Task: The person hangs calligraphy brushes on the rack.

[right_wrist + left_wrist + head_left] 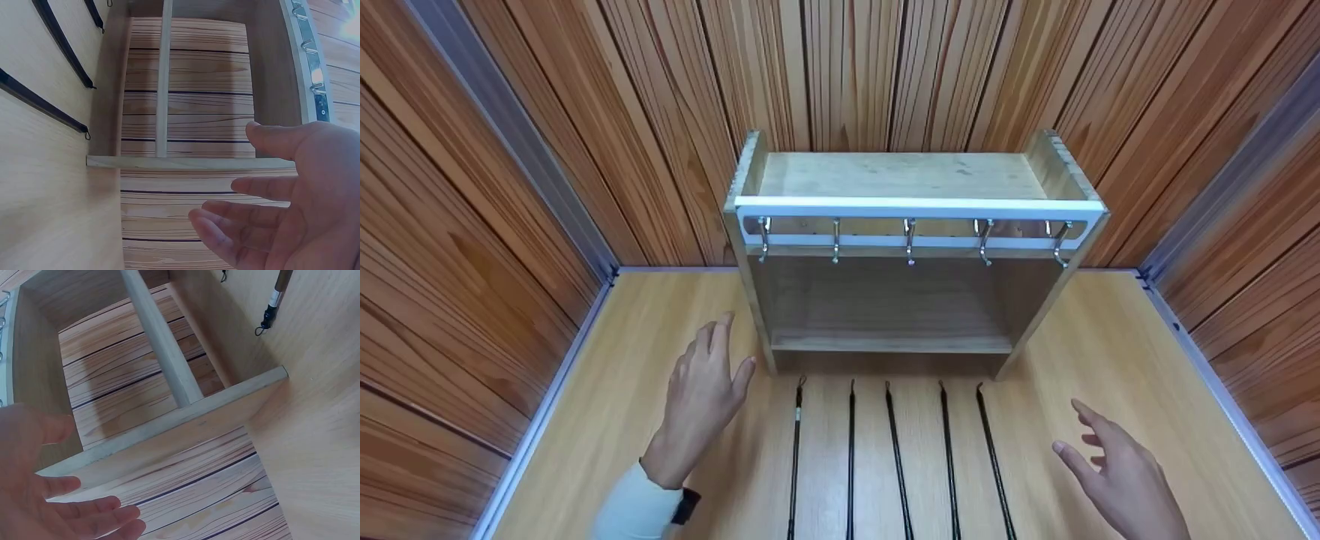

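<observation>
My left hand (700, 405) hovers left of a small wooden rack (900, 176), fingers extended and holding nothing. On the other side my right hand (1129, 476) is held over the right part of the board, its fingers loosely bent and also without anything in them. Between the hands several slim dark rods (851, 457) lie side by side, small loops at their far ends toward the rack. One rod (272, 305) shows a pale band near its loop in the left wrist view. Along the rack's upper front, metal hooks (910, 241) hang from a white-edged rail (915, 204).
The rack stands on a light wooden board (660, 300), against a wood-plank wall (847, 75). Plank side walls (457, 247) close in the left and right. Metal strips (562, 360) edge the board. The near ends of the rods lie outside the head view.
</observation>
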Action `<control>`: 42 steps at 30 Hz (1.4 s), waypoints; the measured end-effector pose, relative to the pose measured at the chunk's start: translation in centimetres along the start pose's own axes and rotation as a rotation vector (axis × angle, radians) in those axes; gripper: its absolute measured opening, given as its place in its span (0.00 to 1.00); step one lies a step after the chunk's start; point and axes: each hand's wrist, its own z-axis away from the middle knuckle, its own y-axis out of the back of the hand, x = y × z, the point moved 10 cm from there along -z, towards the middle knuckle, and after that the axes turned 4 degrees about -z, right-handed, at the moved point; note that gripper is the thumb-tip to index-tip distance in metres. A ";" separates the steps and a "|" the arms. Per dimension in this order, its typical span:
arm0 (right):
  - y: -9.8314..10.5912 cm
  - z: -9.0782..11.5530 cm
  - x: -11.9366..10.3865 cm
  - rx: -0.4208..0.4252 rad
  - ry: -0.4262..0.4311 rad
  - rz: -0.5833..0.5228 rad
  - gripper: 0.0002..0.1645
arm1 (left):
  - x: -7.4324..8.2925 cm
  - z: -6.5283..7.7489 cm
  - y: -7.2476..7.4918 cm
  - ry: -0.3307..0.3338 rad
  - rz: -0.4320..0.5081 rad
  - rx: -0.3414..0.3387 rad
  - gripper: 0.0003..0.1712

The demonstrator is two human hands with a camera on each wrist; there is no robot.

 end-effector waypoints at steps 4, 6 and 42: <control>-0.4 0.4 0.4 -0.008 -0.015 -0.027 0.42 | 0.0 -0.3 -0.3 -0.017 0.037 0.015 0.42; -0.8 0.5 0.7 -0.020 -0.036 -0.038 0.43 | 0.0 -0.5 -0.3 -0.027 0.052 0.029 0.41; -8.1 3.1 5.6 -0.089 -0.257 -0.349 0.45 | -1.1 -2.5 -2.5 0.059 0.306 -0.049 0.41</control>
